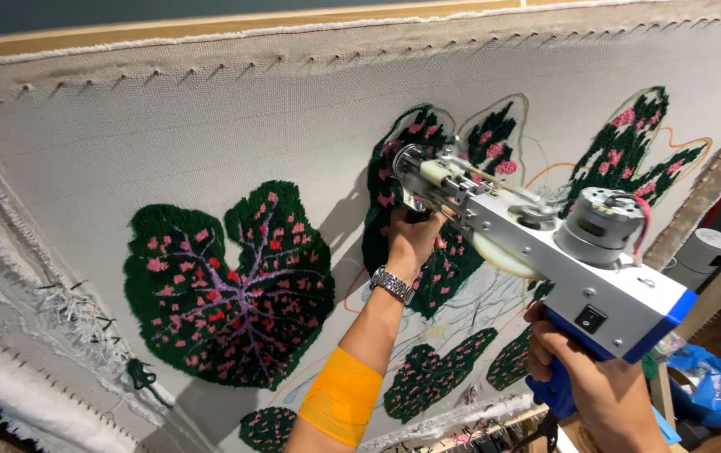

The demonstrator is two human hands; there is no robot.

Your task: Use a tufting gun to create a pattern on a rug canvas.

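Observation:
A tufting gun (545,252) with a silver body, a grey motor on top and a blue handle points its tip at a stretched pale cloth (209,134). My right hand (603,394) grips the blue handle at the lower right. My left hand (415,239), with a metal wristwatch and a yellow band on the forearm, holds the gun's front grip close to the cloth. The tip sits on a dark green tufted leaf with pink spots (415,168).
A large heart-shaped green leaf with pink spots and purple veins (230,289) fills the cloth's left middle. Several smaller tufted leaves (629,143) lie to the right and below. The wooden frame (209,25) runs along the top. A blue bag (717,386) sits at the lower right.

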